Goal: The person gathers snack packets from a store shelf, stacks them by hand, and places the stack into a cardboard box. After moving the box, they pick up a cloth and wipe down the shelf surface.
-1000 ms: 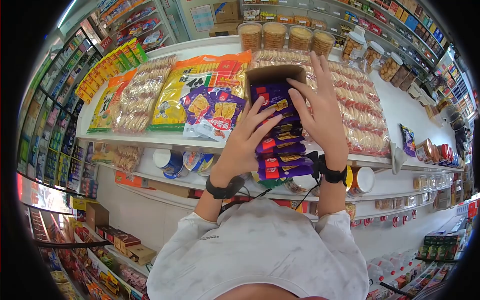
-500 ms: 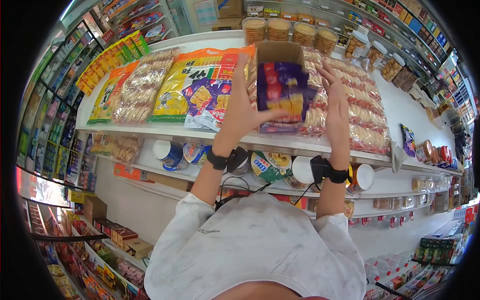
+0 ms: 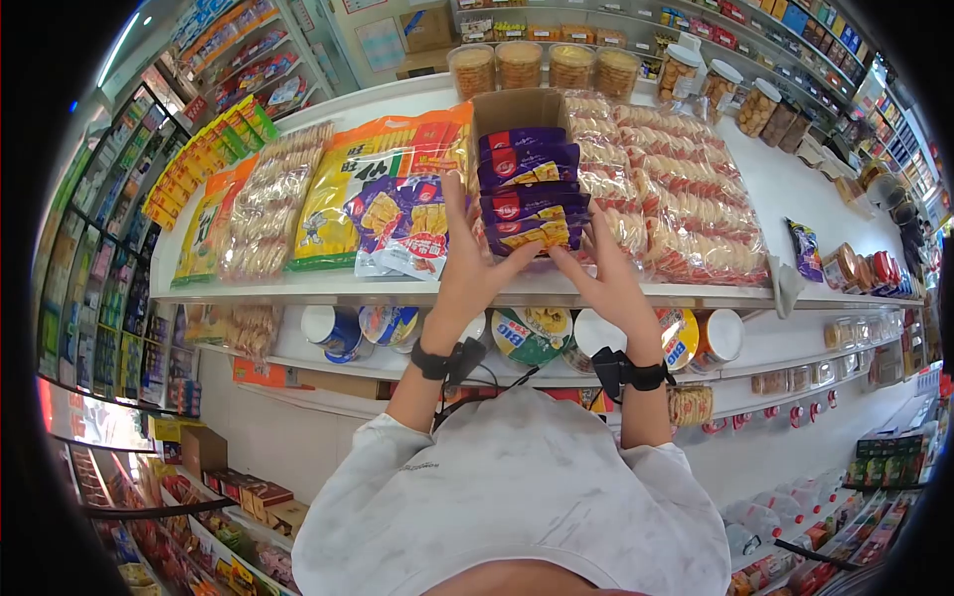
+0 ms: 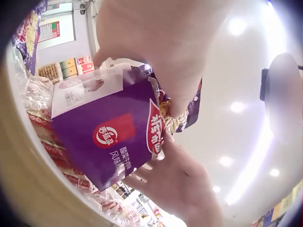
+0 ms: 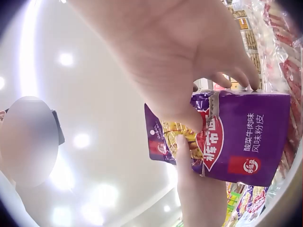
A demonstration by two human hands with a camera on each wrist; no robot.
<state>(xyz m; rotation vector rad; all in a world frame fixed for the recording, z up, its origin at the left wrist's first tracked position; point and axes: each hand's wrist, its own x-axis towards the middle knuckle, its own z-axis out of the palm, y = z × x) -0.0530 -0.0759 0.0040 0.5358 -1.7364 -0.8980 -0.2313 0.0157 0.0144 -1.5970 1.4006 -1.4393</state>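
Observation:
An open cardboard box [image 3: 517,107] lies on the top shelf with a row of purple snack packets [image 3: 529,189] in it. My left hand [image 3: 467,273] and right hand [image 3: 606,278] flank the front packet [image 3: 532,233], fingers along its sides and thumbs at its lower edge. In the left wrist view my left hand [image 4: 161,42] curls over the top of the purple packet [image 4: 109,137]. The right wrist view has my right hand [image 5: 180,56] gripping the same purple packet [image 5: 246,142], with fingertips over its edge.
Left of the box lie orange-yellow bags [image 3: 383,164] and purple-red packets [image 3: 412,223]; clear cracker bags [image 3: 686,199] lie to the right. Clear jars [image 3: 537,65] stand behind. Round tins [image 3: 527,333] sit on the lower shelf under the white shelf edge [image 3: 397,293].
The stack of purple packets was low near my chest, then rose to the shelf. It now sits in the box, and both hands have dropped to its front end.

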